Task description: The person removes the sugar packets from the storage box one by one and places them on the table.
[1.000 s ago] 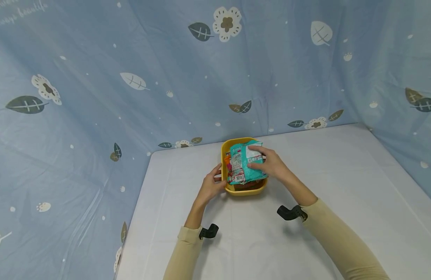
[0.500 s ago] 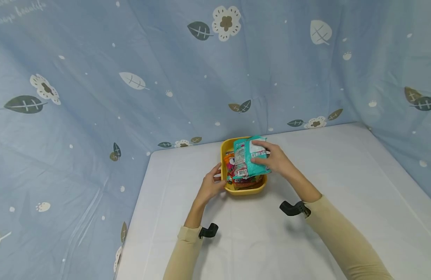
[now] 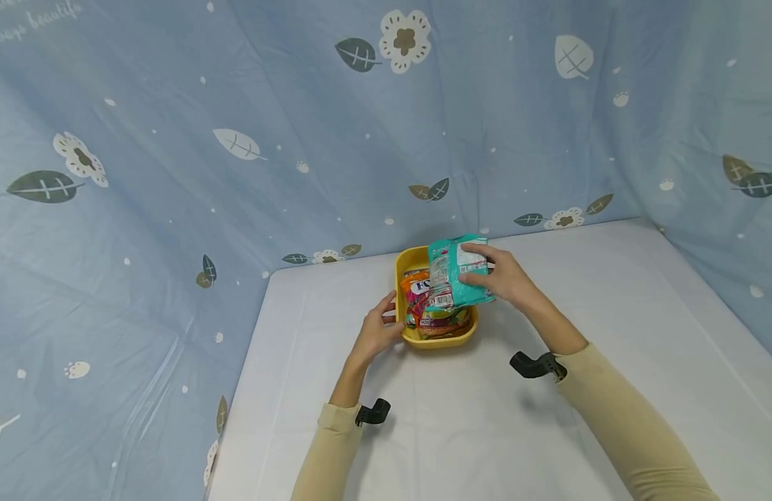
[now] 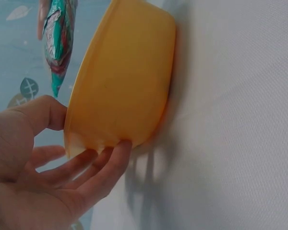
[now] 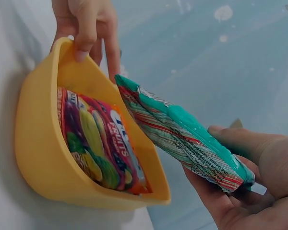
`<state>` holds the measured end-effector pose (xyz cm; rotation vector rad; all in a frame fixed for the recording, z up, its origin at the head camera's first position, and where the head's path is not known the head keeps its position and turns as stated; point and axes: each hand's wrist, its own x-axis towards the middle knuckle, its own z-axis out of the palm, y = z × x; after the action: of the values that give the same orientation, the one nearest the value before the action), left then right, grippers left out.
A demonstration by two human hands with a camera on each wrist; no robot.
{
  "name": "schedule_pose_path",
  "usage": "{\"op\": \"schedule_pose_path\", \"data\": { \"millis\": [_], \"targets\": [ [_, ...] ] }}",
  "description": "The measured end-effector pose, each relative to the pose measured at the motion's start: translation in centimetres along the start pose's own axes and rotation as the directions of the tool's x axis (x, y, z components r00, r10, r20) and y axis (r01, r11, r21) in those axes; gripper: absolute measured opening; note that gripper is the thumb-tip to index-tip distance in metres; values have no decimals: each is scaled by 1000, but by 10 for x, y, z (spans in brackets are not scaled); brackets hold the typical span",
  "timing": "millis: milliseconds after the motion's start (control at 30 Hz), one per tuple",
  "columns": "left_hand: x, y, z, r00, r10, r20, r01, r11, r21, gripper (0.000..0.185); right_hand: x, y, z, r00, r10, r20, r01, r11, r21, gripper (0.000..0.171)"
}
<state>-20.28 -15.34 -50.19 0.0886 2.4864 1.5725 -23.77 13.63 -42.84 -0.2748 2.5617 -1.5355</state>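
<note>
A yellow bowl (image 3: pixel 437 339) (image 4: pixel 125 91) (image 5: pixel 43 158) stands on the white table, with colourful snack packets (image 3: pixel 431 316) (image 5: pixel 98 143) lying inside it. My right hand (image 3: pixel 501 278) (image 5: pixel 249 177) grips a teal packet (image 3: pixel 457 275) (image 5: pixel 182 132) (image 4: pixel 57 43) and holds it lifted above the bowl's right side. My left hand (image 3: pixel 379 330) (image 4: pixel 48 163) grips the bowl's left rim, thumb over the edge and fingers against the outer wall.
The white table (image 3: pixel 486 431) stretches to the right and toward me. A blue cloth with leaf and flower prints (image 3: pixel 235 139) hangs close behind the bowl and along both sides.
My right hand has raised the teal packet off the bowl and carried it right, uncovering the colourful packets beneath. My left hand stayed on the rim.
</note>
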Motion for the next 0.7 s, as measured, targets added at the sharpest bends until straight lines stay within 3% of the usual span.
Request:
{"op": "schedule_pose_path", "data": {
  "millis": [700],
  "targets": [
    [1, -2, 1, 1000, -23, 2, 23, 1000, -4, 78, -2, 11, -32, 999, 33, -29, -33, 999, 4, 68]
  ]
}}
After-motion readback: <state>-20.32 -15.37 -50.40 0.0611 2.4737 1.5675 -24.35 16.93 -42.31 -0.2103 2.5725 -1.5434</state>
